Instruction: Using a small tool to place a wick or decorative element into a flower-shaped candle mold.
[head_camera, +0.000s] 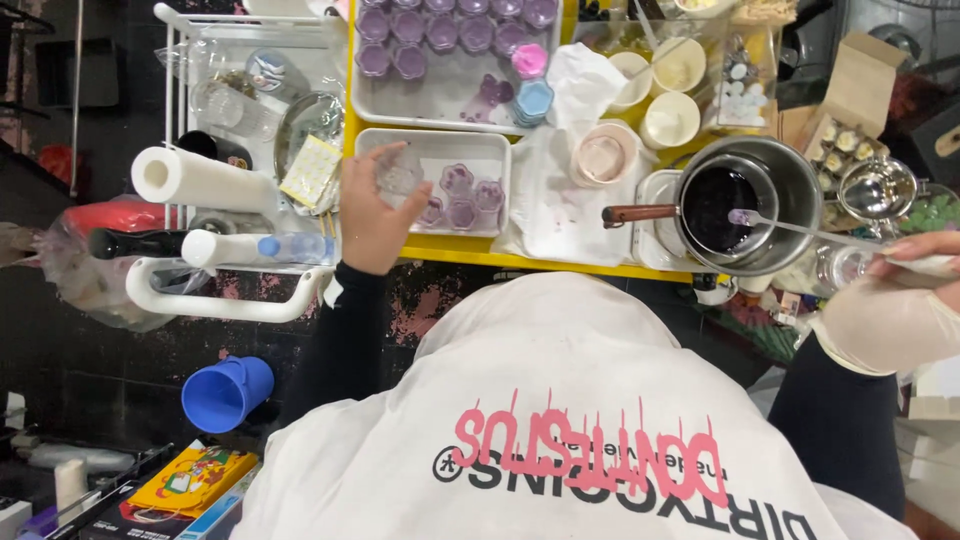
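Resting in the left hand (372, 215) grip — clear cup (398, 178).

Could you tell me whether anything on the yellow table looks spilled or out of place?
Yes: purple smears stain the large white tray beside the filled purple moulds, and faint pinkish stains mark the white cloth by the pot. The left hand holds a clear cup tilted over the small tray.

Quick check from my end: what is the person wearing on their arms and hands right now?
Both arms are covered by long black sleeves. The left hand is bare, the sleeve ending at the wrist with a bit of white showing at the cuff. The right hand wears a thin, pale, close-fitting glove that bunches at the wrist over the black sleeve. No rings or watch are visible.
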